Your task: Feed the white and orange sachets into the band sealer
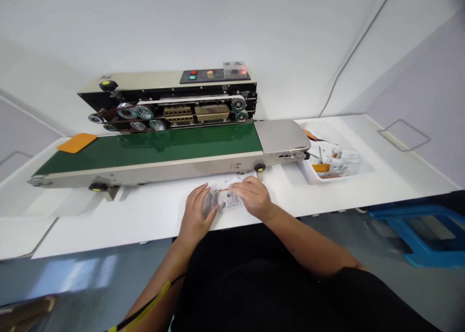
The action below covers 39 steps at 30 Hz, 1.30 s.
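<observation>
A small clear plastic bag with black print (232,202) lies at the front of the white table, between my two hands. My left hand (196,213) is curled around the bag's left side, thumb and fingers closed on it. From the right, my right hand (256,196) reaches over the bag's upper edge with its fingers pressed together. A thin orange-brown strip (223,190) shows by the right fingertips; whether it is inside the bag I cannot tell. The right thumb is mostly hidden.
Behind my hands stands a band sealing machine (203,113) with a green conveyor belt (174,145). An orange flat piece (77,143) rests on the belt's left end. To the right, a white bin (339,178) holds several packed bags. A blue stool (417,235) stands at the lower right.
</observation>
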Each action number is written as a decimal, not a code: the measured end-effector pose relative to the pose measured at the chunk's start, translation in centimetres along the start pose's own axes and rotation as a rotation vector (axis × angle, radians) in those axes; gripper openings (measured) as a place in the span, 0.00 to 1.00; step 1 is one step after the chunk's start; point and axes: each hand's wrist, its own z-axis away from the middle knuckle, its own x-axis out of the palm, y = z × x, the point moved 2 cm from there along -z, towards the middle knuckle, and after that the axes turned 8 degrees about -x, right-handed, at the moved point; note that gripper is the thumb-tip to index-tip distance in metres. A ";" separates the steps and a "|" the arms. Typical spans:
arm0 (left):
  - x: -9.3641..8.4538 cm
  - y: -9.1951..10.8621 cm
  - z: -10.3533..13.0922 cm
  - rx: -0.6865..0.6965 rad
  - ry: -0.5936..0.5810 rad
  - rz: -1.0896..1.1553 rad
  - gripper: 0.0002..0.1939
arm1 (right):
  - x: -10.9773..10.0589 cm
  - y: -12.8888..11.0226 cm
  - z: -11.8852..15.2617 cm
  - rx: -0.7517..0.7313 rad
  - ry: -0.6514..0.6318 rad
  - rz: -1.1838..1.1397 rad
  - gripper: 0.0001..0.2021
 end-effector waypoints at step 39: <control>0.9 0.2 0.1 0.218 -0.312 -0.027 0.20 | -3.5 0.8 -2.8 0.306 -0.208 -0.040 0.18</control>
